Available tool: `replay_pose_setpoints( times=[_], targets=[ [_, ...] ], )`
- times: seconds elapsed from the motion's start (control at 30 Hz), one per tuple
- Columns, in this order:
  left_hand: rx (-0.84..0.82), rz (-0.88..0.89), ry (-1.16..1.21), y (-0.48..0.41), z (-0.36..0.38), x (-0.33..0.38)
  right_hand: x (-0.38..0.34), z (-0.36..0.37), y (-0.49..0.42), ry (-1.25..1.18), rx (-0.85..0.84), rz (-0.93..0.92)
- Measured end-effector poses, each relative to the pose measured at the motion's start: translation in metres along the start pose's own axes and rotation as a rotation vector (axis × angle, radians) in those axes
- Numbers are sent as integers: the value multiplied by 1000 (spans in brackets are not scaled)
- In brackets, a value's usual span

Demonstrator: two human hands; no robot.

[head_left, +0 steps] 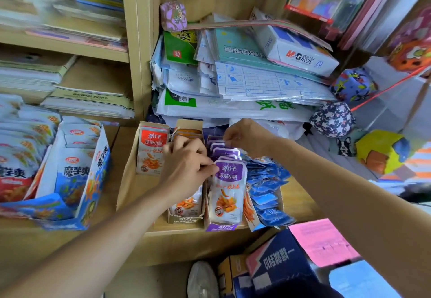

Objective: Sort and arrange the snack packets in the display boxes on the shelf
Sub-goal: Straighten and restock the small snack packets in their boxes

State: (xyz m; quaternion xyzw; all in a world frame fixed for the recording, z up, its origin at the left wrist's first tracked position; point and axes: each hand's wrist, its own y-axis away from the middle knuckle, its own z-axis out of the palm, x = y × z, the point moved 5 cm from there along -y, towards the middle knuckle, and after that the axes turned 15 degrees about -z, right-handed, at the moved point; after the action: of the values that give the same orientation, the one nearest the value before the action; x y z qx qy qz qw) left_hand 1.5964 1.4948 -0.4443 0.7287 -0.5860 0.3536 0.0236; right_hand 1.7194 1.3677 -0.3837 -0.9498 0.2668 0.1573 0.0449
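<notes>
Narrow display boxes stand side by side on the wooden shelf. The left box holds a red-topped packet, the middle one orange packets, the third a row of purple packets. Blue packets lie fanned out to the right of them. My left hand pinches the top edge of the front purple packet. At the back of the purple row, my right hand pinches the rear packets.
A large blue and white box of snack bags stands at the left. Stacked paper and plastic bags pile up behind the boxes. Cartons and a pink sheet lie below the shelf. Patterned balls sit at the right.
</notes>
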Motion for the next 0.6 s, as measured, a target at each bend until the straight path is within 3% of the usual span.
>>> replay_pose_setpoints(
  times=[0.17,0.37,0.5,0.6],
  targets=[
    [5,25,-29,4,0,2,3,-15,4,-105,41,47],
    [106,13,-75,11,-3,6,-9,6,3,186,-39,-34],
    [214,-36,-56,12,-9,6,-14,-12,22,107,240,-41],
    [227,-42,-72,14,-9,5,-36,-14,58,85,434,-149]
  ],
)
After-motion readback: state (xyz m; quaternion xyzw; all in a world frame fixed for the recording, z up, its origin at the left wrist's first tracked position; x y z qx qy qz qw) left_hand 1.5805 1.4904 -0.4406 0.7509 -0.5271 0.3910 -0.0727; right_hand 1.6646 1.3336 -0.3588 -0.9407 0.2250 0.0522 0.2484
